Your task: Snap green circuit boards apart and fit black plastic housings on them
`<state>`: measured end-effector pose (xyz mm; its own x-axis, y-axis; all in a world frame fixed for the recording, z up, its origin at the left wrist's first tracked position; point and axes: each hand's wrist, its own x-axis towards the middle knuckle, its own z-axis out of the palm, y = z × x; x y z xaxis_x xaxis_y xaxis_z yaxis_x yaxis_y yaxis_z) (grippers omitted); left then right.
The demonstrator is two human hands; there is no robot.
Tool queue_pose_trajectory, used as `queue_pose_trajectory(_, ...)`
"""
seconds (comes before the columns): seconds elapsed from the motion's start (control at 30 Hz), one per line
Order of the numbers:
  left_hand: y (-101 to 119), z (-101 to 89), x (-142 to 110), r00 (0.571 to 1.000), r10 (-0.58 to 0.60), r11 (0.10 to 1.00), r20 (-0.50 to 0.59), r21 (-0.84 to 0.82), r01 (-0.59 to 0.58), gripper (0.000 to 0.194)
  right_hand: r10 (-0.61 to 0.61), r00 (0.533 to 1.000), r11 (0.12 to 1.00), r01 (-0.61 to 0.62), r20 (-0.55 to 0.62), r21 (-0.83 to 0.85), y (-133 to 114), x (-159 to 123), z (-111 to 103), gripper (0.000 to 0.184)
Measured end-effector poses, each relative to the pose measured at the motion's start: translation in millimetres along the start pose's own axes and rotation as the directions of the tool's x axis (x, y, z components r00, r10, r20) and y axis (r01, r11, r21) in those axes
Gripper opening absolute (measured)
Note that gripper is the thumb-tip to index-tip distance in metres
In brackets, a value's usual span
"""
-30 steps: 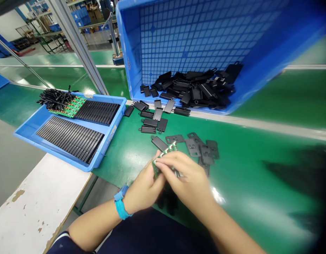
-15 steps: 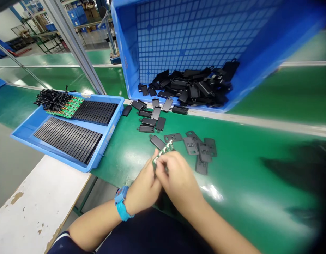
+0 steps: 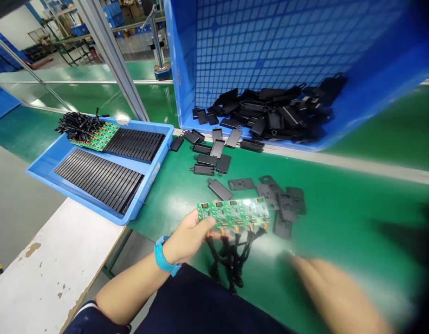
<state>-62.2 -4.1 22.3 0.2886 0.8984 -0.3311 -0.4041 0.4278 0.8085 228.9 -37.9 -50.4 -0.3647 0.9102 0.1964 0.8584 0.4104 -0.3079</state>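
My left hand (image 3: 191, 234) grips the left end of a green circuit board panel (image 3: 240, 213), thumb on top and fingers beneath. Small displays line the panel's upper edge, and several black cables (image 3: 231, 260) hang from its lower edge. Off to the right, my right hand (image 3: 315, 278) is smeared by motion above the green table; whether it holds anything does not show. Just beyond the panel lie flat black plastic plates (image 3: 287, 206), partly overlapping, and a black case shell (image 3: 219, 189).
A tilted blue crate (image 3: 188, 121) at the back holds a heap of black cases (image 3: 256, 111); several more lie before it. On the left, a blue tray (image 3: 36, 169) contains rows of black cases and green boards with cables. A metal post (image 3: 113, 60) rises behind the tray.
My hands have parted: the left keeps the circuit board panel, now turned face up with its cables hanging, while the right has swung away to the lower right. The view has shifted slightly.
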Motion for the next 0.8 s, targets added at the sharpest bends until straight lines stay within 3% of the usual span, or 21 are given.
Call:
queue_pose_trajectory(0.07, 0.0, -2.2, 1.0, 1.000, -0.011, 0.999, -0.019, -0.037, 0.010, 0.035, -0.032, 0.998, 0.998, 0.035, 0.056, -0.050, 5.9, -13.7, 6.3, 0.028)
queue_pose_trajectory(0.13, 0.5, -3.2, 0.6, 0.999, -0.025, 0.998, -0.044, -0.059, 0.022, 0.032, -0.023, 0.998, 0.998, 0.027, 0.065, -0.060, -1.5, -9.4, 1.2, 0.024)
queue_pose_trajectory(0.2, 1.9, -3.5, -1.3, 0.996, -0.042, 0.997, -0.079, -0.075, 0.036, 0.026, 0.040, 0.999, 0.998, -0.041, 0.018, 0.039, -20.4, 11.7, -11.7, 0.022)
queue_pose_trajectory(0.27, 3.8, -4.1, -4.2, 0.993, -0.052, 0.995, -0.103, -0.085, 0.043, 0.020, 0.200, 0.977, 0.959, -0.178, -0.080, 0.221, -44.8, 43.0, -24.3, 0.030)
queue_pose_trajectory(0.3, 4.6, -5.0, -5.5, 0.993, -0.052, 0.995, -0.110, -0.085, 0.042, 0.017, 0.302, 0.949, 0.906, -0.258, -0.088, 0.335, -56.7, 59.7, -27.9, 0.032)
queue_pose_trajectory(0.37, 5.1, -8.6, -6.6, 0.991, -0.046, 0.997, -0.122, -0.061, 0.039, 0.015, 0.412, 0.910, 0.743, -0.365, 0.046, 0.561, -76.1, 89.2, -26.9, 0.035)
queue_pose_trajectory(0.43, 2.8, -14.6, -4.5, 0.987, -0.025, 0.999, -0.160, 0.021, 0.029, 0.018, 0.388, 0.900, 0.604, -0.412, 0.200, 0.682, -88.5, 108.8, -15.5, 0.034)
queue_pose_trajectory(0.47, 0.4, -18.1, -2.4, 0.982, -0.008, 0.997, -0.191, 0.073, 0.022, 0.022, 0.377, 0.896, 0.578, -0.425, 0.234, 0.696, -92.7, 114.2, -7.4, 0.034)
queue_pose_trajectory(0.63, -15.8, -30.4, 7.7, 0.945, 0.010, 0.971, -0.326, 0.230, 0.070, 0.030, 0.507, 0.853, 0.683, -0.484, 0.121, 0.547, -102.6, 110.8, 27.3, 0.031)
queue_pose_trajectory(0.73, -18.5, -32.7, 6.8, 0.939, 0.000, 0.968, -0.345, 0.237, 0.087, 0.031, 0.531, 0.846, 0.750, -0.498, 0.054, 0.434, -100.4, 104.6, 28.8, 0.028)
queue_pose_trajectory(0.8, -15.7, -34.4, 4.4, 0.953, -0.020, 0.986, -0.301, 0.154, 0.069, 0.034, 0.518, 0.855, 0.790, -0.480, 0.004, 0.382, -98.1, 103.9, 23.2, 0.031)
